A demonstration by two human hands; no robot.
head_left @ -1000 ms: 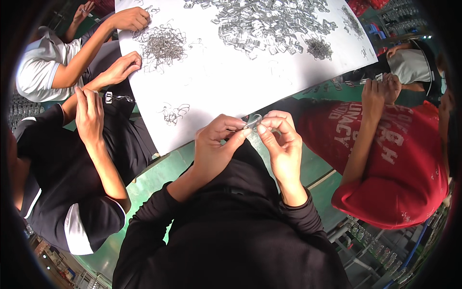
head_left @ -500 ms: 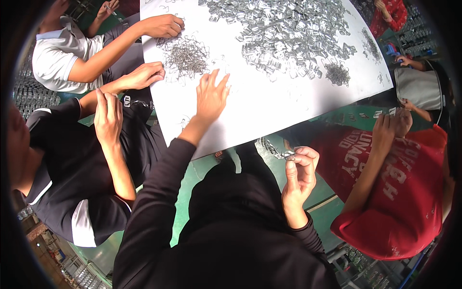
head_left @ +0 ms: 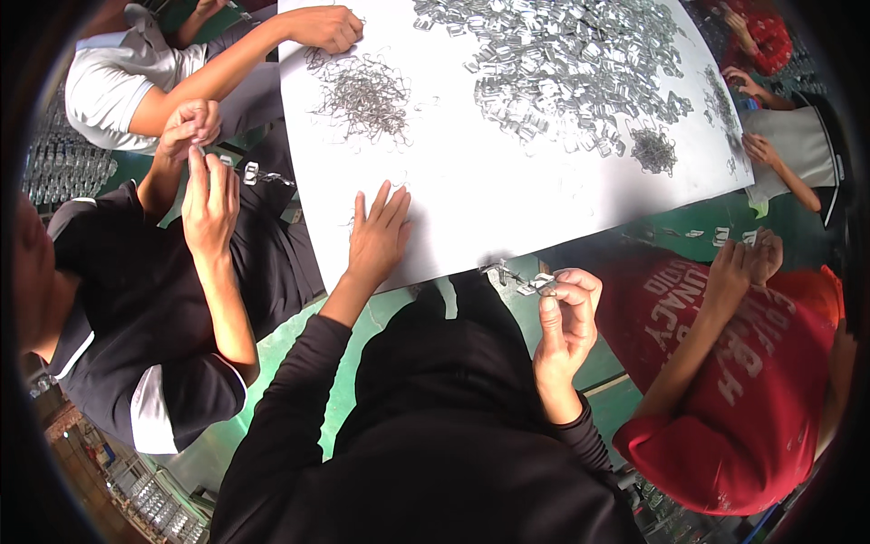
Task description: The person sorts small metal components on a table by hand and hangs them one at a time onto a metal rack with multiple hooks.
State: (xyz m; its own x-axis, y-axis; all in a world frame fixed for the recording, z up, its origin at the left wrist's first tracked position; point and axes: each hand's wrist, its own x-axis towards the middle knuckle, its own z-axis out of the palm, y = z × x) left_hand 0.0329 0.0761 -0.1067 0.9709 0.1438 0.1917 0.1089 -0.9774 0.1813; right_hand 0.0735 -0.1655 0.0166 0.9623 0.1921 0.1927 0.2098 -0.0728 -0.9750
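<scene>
Head view, looking down: the person's left hand lies flat and open on the white counter, fingers spread and pointing away from the body, near a few loose wire pieces at the near edge. Nothing is held in it; the flat palm suits pressing down on, or sweeping up, small parts that lie thin on the sheet.

The right hand is raised clear of the counter, just off its near edge, and closed in a pinch on a small metal clip. Thumb and forefinger grip the clip at one end, so the rest of it projects to the left, exposed. A similar small metal piece shows just left of it; whether the two are joined cannot be told.

Stock is sorted by kind on the counter: a broad heap of flat silver clips at the far middle, a pile of thin wire springs at the far left, and a smaller wire pile at the right. This keeps each kind within reach of the co-workers seated around, whose hands are busy at the left and right edges.
</scene>
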